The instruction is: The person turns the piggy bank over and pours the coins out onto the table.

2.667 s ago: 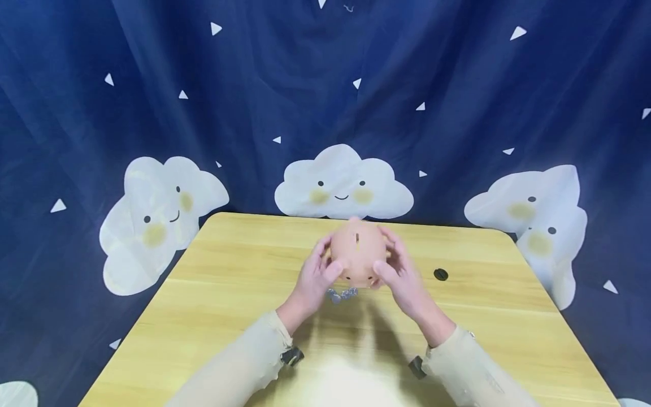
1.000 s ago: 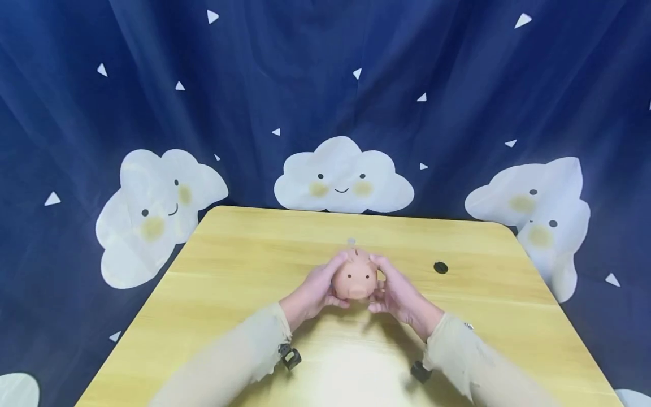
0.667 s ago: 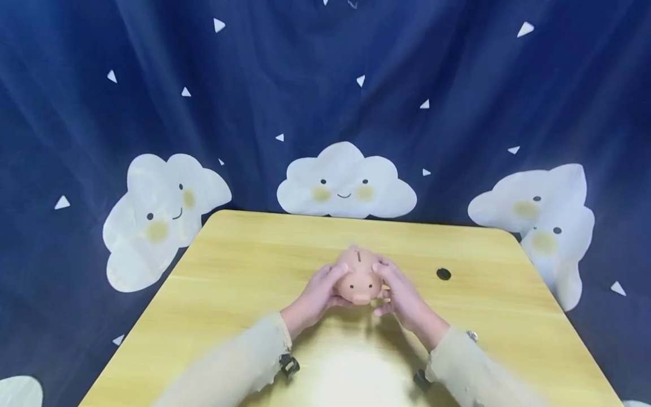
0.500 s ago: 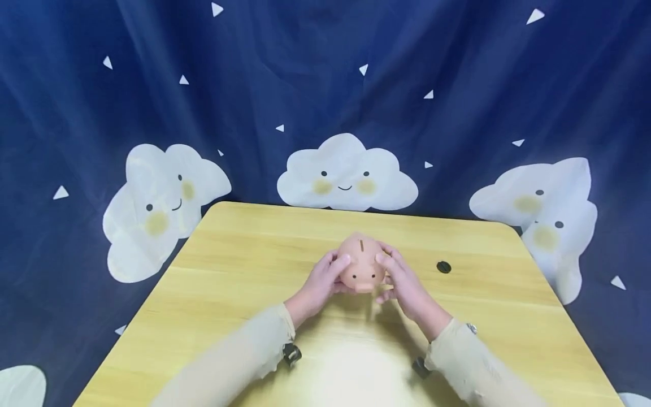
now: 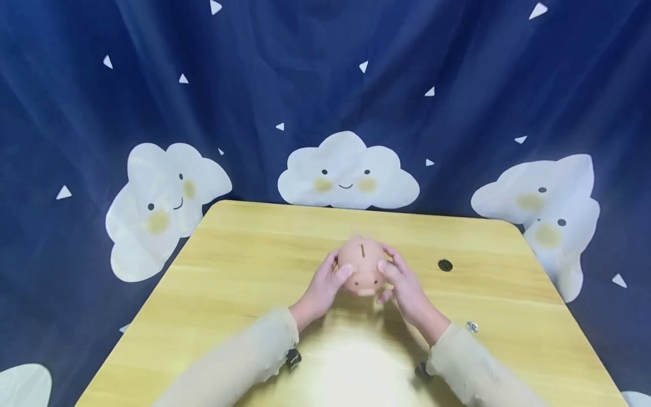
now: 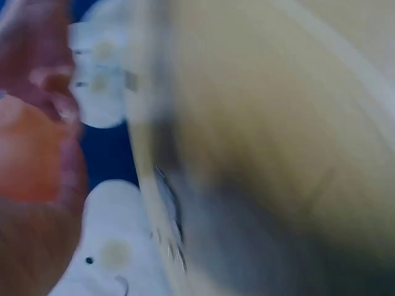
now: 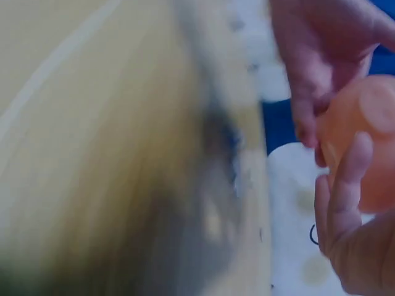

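Note:
A pink piggy bank (image 5: pixel 362 261) is held between both hands above the table, its slot and eyes showing in the head view. My left hand (image 5: pixel 325 284) grips its left side, the thumb near its head. On the opposite side, my right hand (image 5: pixel 407 285) grips it, with the thumb likewise near the head. The right wrist view shows the piggy bank (image 7: pixel 376 154) well above the tabletop. Below it, shiny silver pieces (image 6: pixel 171 206) lie on the table in the left wrist view; the piggy bank and hands hide them from the head camera.
A black round plug-like disc (image 5: pixel 445 265) lies to the right of the hands on the wooden table (image 5: pixel 229 271). Closer to the right sleeve rests a silver coin-like disc (image 5: pixel 472 327). A blue curtain (image 5: pixel 325 73) with cloud prints hangs behind the table.
Both hands keep hold of the piggy bank. Since one second ago it has tipped face-down, showing more of its back and slot. The silver disc by the right sleeve is more exposed.

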### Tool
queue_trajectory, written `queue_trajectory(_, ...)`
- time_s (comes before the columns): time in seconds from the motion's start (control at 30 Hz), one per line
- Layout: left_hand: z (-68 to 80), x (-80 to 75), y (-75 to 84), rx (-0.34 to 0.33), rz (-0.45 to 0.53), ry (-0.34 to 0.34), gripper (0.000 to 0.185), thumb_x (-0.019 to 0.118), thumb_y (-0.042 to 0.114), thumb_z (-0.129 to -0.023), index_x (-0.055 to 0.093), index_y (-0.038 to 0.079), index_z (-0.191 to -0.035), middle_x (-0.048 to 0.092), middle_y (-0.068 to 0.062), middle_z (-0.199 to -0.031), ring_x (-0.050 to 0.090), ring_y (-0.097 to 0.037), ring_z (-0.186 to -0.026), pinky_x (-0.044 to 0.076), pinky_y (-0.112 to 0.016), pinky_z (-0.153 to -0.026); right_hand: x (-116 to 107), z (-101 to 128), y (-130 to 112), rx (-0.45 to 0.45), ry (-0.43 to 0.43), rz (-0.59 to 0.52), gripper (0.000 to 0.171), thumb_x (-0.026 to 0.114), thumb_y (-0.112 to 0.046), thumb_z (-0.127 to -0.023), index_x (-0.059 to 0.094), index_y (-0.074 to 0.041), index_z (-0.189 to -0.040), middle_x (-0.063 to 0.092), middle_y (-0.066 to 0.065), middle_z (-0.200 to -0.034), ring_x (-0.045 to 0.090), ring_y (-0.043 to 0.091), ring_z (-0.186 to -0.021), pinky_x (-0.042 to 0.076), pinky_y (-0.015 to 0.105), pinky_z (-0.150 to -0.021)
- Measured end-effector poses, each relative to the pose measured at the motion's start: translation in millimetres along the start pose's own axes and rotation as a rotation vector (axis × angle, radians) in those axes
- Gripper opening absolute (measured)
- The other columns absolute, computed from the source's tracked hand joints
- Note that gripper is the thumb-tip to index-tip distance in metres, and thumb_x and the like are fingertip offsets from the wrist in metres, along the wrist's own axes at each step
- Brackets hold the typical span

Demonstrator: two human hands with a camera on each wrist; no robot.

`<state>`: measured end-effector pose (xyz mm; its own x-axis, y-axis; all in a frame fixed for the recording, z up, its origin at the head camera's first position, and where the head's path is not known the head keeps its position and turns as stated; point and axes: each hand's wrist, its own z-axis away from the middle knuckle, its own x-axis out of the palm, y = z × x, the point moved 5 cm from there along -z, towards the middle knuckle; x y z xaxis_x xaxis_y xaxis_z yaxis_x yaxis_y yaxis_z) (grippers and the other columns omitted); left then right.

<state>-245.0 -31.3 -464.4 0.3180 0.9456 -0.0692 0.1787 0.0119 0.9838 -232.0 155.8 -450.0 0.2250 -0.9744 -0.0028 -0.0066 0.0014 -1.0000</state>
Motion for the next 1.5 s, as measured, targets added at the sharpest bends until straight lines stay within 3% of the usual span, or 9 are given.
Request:
queue_trajectory(0.1,2.2,1.3,-7.4,-0.108,-0.004,0.007,0.072,0.057,0.05,-0.106,0.039,0.004,-0.159,0.052,-0.022,-0.156,0.072,-0.034,-0.12,0.061,-0.047,-0.107,0.2,-0.2,14.6,0.132,-0.048,-0.075,0.065,0.047,-0.045,-0.108,0.03,-0.017,-0.165,0.054,0.024,-0.146,0.068,0.023,-0.096,0.061,0.034,-0.06)
queue_trajectory(0.23,-2.3,4.8,-13.7,-0.303,0.121,-0.034,0.081,0.056,0.064,-0.104,0.047,0.0,-0.152,0.067,-0.025,-0.134,0.077,-0.027,-0.088,0.068,-0.046,-0.086,-0.3,-4.8,31.5,0.339,-0.065,-0.192,0.072,0.043,-0.064,-0.108,0.032,-0.017,-0.162,0.067,0.011,-0.121,0.065,0.021,-0.095,0.058,0.027,-0.06)
queue_trajectory(0.33,-6.2,4.8,-17.2,-0.382,0.185,-0.099,0.08,0.053,0.064,-0.105,0.048,-0.003,-0.149,0.068,-0.028,-0.128,0.076,-0.025,-0.087,0.068,-0.05,-0.085,-2.9,-7.1,34.2,0.408,-0.046,-0.191,0.072,0.045,-0.065,-0.107,0.035,-0.016,-0.159,0.066,0.009,-0.112,0.063,0.021,-0.091,0.057,0.024,-0.057)
queue_trajectory(0.6,-22.0,-10.8,-4.4,-0.146,0.154,-0.06,0.078,0.067,0.046,-0.1,0.039,0.006,-0.161,0.047,-0.021,-0.161,0.069,-0.033,-0.123,0.059,-0.047,-0.111,-13.7,-13.2,-1.9,-0.006,-0.013,-0.017,0.068,0.053,-0.029,-0.107,0.026,-0.019,-0.169,0.044,0.028,-0.157,0.067,0.021,-0.108,0.061,0.032,-0.053)
queue_trajectory(0.67,-23.7,-11.6,-6.1,-0.159,0.137,-0.068,0.075,0.064,0.048,-0.102,0.043,0.003,-0.158,0.054,-0.022,-0.154,0.071,-0.027,-0.118,0.06,-0.045,-0.107,-12.9,-13.9,0.5,0.041,-0.051,-0.05,0.07,0.052,-0.031,-0.107,0.025,-0.019,-0.17,0.044,0.027,-0.157,0.067,0.021,-0.106,0.061,0.031,-0.054)
queue_trajectory(0.83,-24.2,-9.9,-18.2,-0.32,0.156,-0.118,0.07,0.057,0.052,-0.108,0.047,-0.004,-0.147,0.069,-0.023,-0.124,0.073,-0.018,-0.088,0.066,-0.044,-0.093,-11.0,-19.7,19.7,0.297,-0.087,-0.15,0.071,0.049,-0.047,-0.105,0.03,-0.017,-0.167,0.052,0.018,-0.145,0.066,0.021,-0.096,0.057,0.025,-0.058)
queue_trajectory(1.07,-24.8,-11.5,-12.3,-0.292,0.108,-0.108,0.077,0.058,0.056,-0.106,0.044,-0.004,-0.153,0.067,-0.025,-0.131,0.073,-0.021,-0.091,0.066,-0.04,-0.089,-13.2,-24.0,18.0,0.233,-0.086,-0.129,0.076,0.05,-0.047,-0.101,0.028,-0.014,-0.166,0.049,0.024,-0.146,0.065,0.023,-0.097,0.053,0.021,-0.049)
queue_trajectory(1.33,-17.6,-10.9,-32.2,-0.369,0.252,-0.159,0.078,0.057,0.051,-0.108,0.038,-0.007,-0.157,0.056,-0.027,-0.15,0.069,-0.021,-0.115,0.062,-0.034,-0.098,-2.4,-14.7,40.2,0.311,-0.095,-0.12,0.078,0.056,-0.047,-0.102,0.027,-0.018,-0.169,0.046,0.025,-0.155,0.064,0.026,-0.103,0.056,0.025,-0.054)
queue_trajectory(1.5,-14.4,-13.1,-33.5,-0.353,0.299,-0.108,0.074,0.064,0.039,-0.104,0.04,-0.008,-0.155,0.055,-0.026,-0.152,0.067,-0.019,-0.118,0.059,-0.031,-0.102,2.8,-12.8,45.1,0.289,-0.156,-0.164,0.075,0.054,-0.048,-0.104,0.029,-0.017,-0.168,0.056,0.02,-0.144,0.064,0.025,-0.106,0.057,0.026,-0.058)
